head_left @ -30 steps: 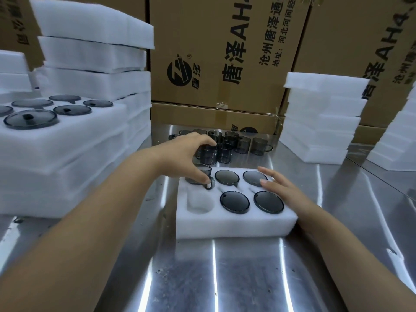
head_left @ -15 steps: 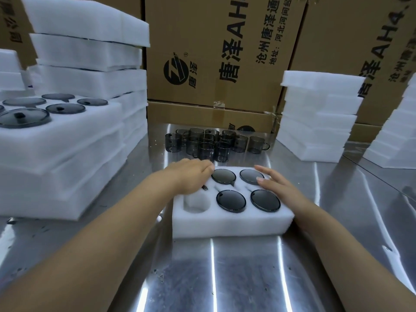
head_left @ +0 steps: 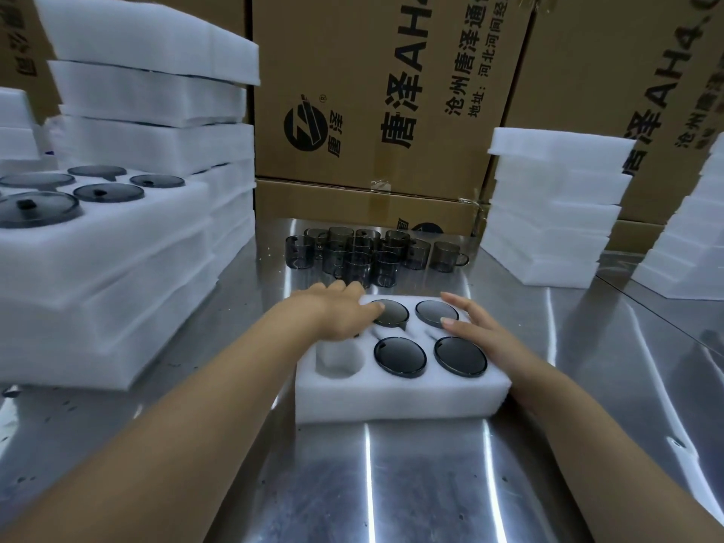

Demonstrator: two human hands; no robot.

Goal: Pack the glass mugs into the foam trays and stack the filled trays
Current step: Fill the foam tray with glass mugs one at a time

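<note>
A white foam tray lies on the steel table in front of me. Several of its holes hold smoky grey glass mugs, bottoms up. The near left hole holds nothing. My left hand lies flat over the far left hole and presses down on the mug there, which it hides. My right hand rests with straight fingers on the tray's right side, fingertips beside the far right mug. A cluster of loose grey mugs stands just behind the tray.
Filled foam trays with mugs in them are stacked at the left, taller foam stacks behind them. More foam trays stand piled at the right. Big cardboard boxes wall off the back. Bare steel table lies near me.
My left hand brought a mug down into the far left hole and now lies flat on top of it. My right hand has stayed on the tray.
</note>
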